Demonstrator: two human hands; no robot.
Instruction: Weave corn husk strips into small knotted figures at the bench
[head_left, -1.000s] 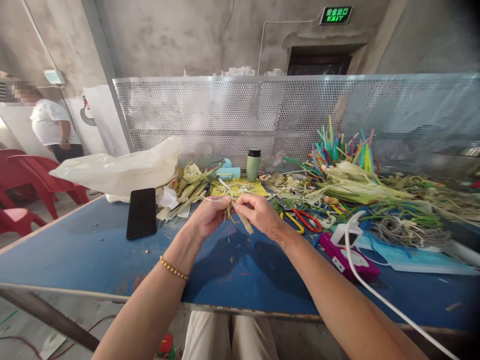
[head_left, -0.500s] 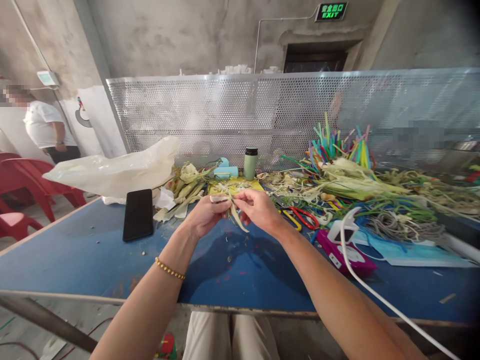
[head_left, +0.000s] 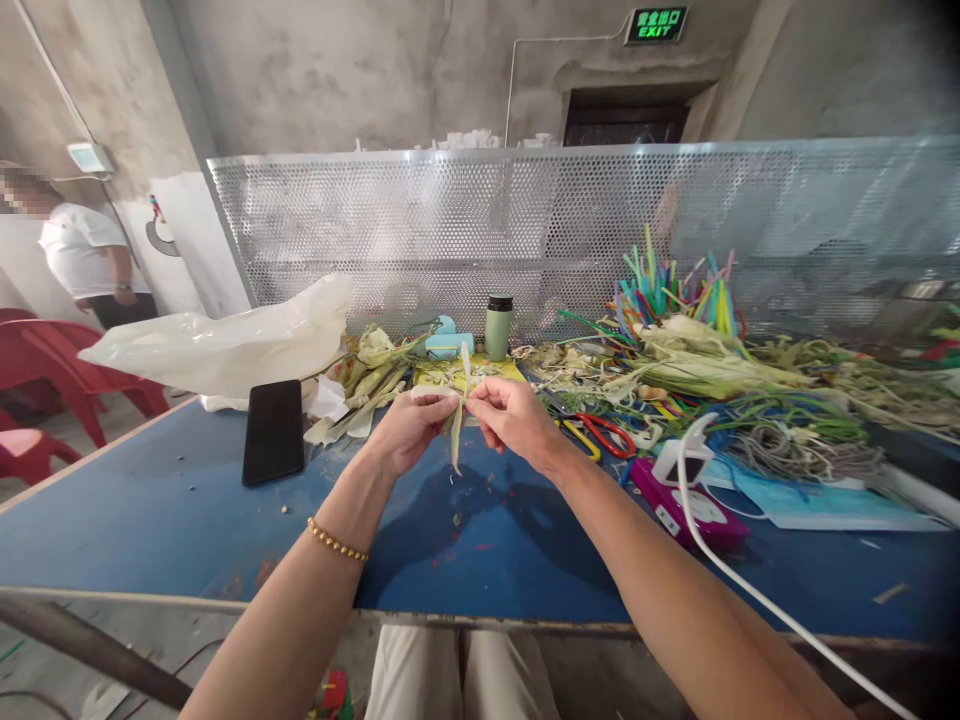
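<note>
Above the blue table, my left hand [head_left: 409,430] is closed, thumb and fingers pinching pale corn husk strips. One husk strip [head_left: 456,448] hangs below the fingertips, and its narrow upper end rises above them. Another pale piece sticks out over the left fingers. My right hand [head_left: 508,412] meets the left at the same strips, thumb and forefinger pinched on them, the other fingers curled. How the strips cross between the fingertips is hidden. Behind the hands lies a yellow sheet [head_left: 516,374] strewn with husk scraps.
A black phone [head_left: 273,432] and plastic bag [head_left: 225,345] are left. A green bottle [head_left: 498,328] stands behind. Red-handled scissors [head_left: 609,436], husk piles [head_left: 686,355], a purple box [head_left: 686,505] and a white cable [head_left: 739,590] lie right. A perforated metal screen [head_left: 420,220] borders the back.
The hanging end of the husk strip has swung from slanting right to nearly straight down. Its upper end now stands up above my fingers. Both hands stay close together.
</note>
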